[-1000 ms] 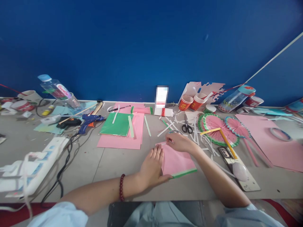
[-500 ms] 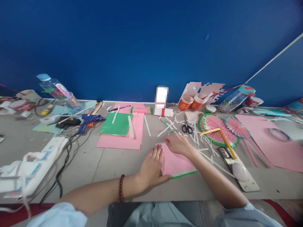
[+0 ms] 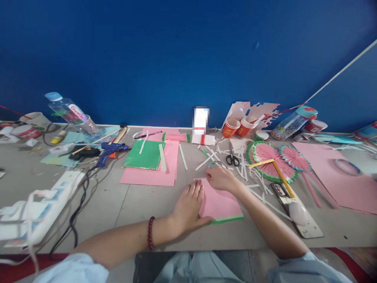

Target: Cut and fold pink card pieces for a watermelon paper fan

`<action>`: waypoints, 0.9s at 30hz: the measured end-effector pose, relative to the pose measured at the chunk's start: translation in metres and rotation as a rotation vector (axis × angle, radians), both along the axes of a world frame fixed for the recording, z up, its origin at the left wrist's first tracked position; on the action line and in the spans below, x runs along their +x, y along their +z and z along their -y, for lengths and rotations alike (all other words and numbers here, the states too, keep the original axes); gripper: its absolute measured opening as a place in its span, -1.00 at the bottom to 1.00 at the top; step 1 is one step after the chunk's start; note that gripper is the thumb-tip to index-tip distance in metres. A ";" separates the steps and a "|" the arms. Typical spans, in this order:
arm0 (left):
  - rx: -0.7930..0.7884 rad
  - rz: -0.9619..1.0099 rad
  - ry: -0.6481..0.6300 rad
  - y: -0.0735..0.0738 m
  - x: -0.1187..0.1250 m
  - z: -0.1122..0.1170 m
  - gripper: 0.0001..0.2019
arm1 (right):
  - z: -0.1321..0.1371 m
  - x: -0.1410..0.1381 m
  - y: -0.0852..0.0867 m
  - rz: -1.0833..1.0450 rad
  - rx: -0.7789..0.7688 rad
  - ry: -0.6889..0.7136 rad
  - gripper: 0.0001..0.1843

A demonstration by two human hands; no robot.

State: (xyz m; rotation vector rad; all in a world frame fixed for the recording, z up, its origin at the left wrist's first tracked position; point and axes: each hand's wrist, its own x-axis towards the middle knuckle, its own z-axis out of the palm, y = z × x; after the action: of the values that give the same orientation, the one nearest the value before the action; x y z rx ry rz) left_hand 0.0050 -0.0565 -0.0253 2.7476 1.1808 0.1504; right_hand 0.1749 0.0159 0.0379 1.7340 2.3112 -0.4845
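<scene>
A sheet of pink paper (image 3: 221, 200) with a green strip along its near edge lies on the table in front of me. My left hand (image 3: 188, 204) rests flat across its left side, fingers stretched out and thumb by the green edge. Over the far edge of the sheet, my right hand (image 3: 219, 179) is closed with curled fingers; what they pinch is hidden. Just beyond those fingers a roll of clear tape (image 3: 219, 163) lies partly covered by the hand. Black-handled scissors (image 3: 232, 159) are a little farther to the right.
Paper strips (image 3: 243, 169) litter the right side near two pleated watermelon fans (image 3: 271, 161) and a phone (image 3: 303, 220). Green paper (image 3: 144, 154) lies on pink sheets to the left. Farther left are a blue glue gun (image 3: 110, 152), power strip (image 3: 55, 204) and bottle (image 3: 67, 112).
Almost nothing differs. Both hands stay in place on the pink paper; the view has shifted very slightly.
</scene>
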 end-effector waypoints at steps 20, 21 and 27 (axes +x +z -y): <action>0.092 -0.001 -0.130 0.014 0.005 -0.021 -0.54 | -0.002 0.009 -0.008 -0.105 -0.022 0.005 -0.82; 0.096 0.001 -0.141 0.015 0.005 -0.021 -0.56 | -0.002 0.010 -0.008 -0.108 -0.018 0.008 -0.82; 0.059 0.067 -0.179 0.016 0.000 -0.026 -0.66 | -0.001 0.009 -0.009 -0.090 -0.001 0.006 -0.82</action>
State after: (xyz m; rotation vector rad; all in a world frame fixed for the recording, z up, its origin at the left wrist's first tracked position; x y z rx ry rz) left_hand 0.0053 -0.0306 -0.0090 2.8573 0.9225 0.2583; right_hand 0.1842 0.0168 0.0288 1.7381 2.3758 -0.5734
